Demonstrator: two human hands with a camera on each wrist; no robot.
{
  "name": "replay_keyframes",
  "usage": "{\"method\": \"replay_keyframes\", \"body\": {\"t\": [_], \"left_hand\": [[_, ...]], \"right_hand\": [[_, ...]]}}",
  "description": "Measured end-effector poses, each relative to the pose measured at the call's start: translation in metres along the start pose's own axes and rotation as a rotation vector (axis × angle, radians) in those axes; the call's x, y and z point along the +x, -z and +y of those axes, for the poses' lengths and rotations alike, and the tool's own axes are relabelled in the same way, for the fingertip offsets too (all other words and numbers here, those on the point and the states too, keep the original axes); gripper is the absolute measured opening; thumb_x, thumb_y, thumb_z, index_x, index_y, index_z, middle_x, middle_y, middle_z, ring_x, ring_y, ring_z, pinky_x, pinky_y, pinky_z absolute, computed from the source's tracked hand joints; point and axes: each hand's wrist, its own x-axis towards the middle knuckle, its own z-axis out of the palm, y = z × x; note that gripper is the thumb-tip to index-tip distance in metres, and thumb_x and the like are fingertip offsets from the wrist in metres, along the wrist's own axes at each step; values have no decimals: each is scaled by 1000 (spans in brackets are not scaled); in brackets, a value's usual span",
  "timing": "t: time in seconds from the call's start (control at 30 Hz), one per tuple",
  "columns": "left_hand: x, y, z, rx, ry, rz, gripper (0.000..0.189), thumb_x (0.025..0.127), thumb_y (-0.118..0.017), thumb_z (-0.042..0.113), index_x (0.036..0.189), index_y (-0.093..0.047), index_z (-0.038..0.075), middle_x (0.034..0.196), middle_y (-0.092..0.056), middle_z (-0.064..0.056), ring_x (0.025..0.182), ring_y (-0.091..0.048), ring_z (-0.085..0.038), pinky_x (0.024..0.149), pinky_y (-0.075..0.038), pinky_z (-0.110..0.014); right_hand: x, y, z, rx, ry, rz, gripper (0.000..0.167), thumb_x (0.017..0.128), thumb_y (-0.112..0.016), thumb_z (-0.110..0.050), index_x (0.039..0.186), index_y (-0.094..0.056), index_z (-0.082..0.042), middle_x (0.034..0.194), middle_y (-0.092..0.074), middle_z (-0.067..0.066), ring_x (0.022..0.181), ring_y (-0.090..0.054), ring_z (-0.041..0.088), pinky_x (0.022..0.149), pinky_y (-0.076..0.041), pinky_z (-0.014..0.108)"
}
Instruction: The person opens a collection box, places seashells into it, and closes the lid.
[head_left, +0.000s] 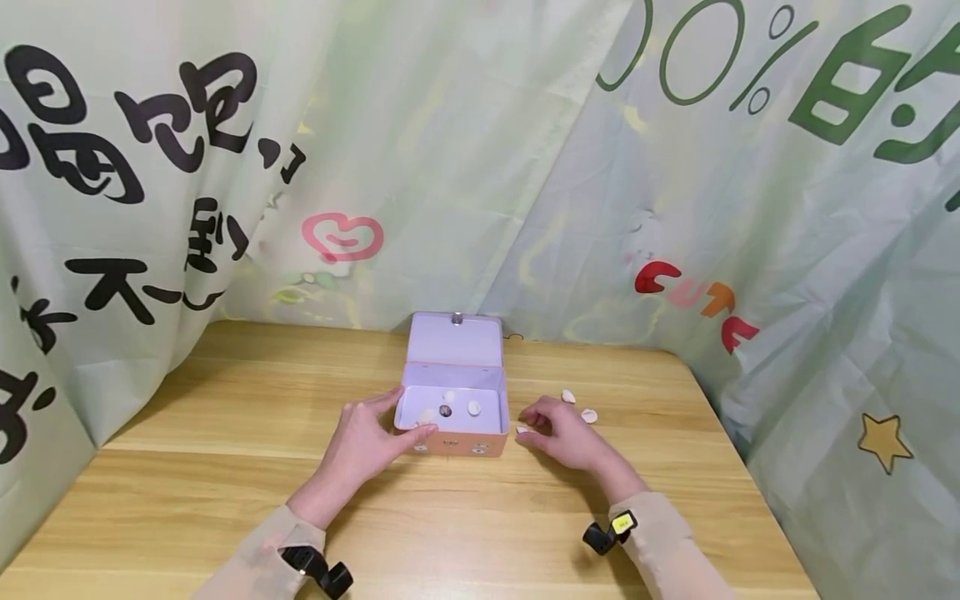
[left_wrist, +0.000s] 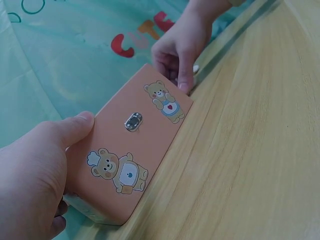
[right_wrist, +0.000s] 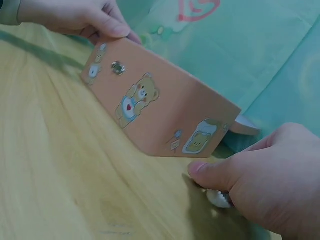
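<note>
An orange tin box (head_left: 450, 443) with a lilac inside stands on the table, its lid (head_left: 454, 340) raised. Bear pictures and a metal clasp (left_wrist: 133, 121) mark its front. Inside lie several small pieces, among them a white seashell (head_left: 474, 408) and a dark round one (head_left: 446, 411). My left hand (head_left: 367, 437) grips the box's left front corner, thumb on the front rim. Just right of the box, my right hand (head_left: 562, 433) pinches a small white seashell (head_left: 522, 430) low over the table. In the right wrist view a ridged white shell (right_wrist: 218, 199) shows below the thumb.
Two more white shells, a narrow one (head_left: 567, 397) and a wider one (head_left: 588, 416), lie on the wooden table (head_left: 262, 483) beyond my right hand. A printed curtain (head_left: 450, 167) hangs behind the table and along both sides.
</note>
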Motion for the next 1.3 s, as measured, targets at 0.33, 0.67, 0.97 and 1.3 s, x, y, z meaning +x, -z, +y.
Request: {"method": "replay_keyframes", "body": {"t": [0.33,0.67,0.97,1.3], "left_hand": [[1,-1,-1,10,7,-4,94,75,-92,62,138,-67,-3,134,-62,-30,34,-26,2,38,-39,-26],[1,0,0,9,26,-13,97,75,-90,65,139,-66,-3,137,-61,-29,35,-26,1,40,-41,-27],[0,0,-1,23,22,-15,96,75,-90,65,139,-66,-2,137,-63,-24,39,-34,-3,45,-45,-29],[-1,1,-1,23,2,0,96,74,-91,64,138,-67,-4,136,-64,-26,44,-39,-6,46,-44,-29]], "right_hand": [[4,-3,1,-55,-15,-32,9,96,-81,-14,99,-73,-12,91,-60,-6,82,-55,11,72,-51,29],[10,8,-10,-24,-21,-46,15,103,-68,-3,116,-74,2,102,-74,3,90,-66,13,80,-58,33],[10,16,-12,-18,4,-13,25,104,-65,0,127,-69,9,111,-75,13,93,-68,16,83,-59,35],[15,26,-25,5,5,43,23,104,-67,-5,124,-73,5,113,-75,12,95,-68,18,84,-59,38]]}}
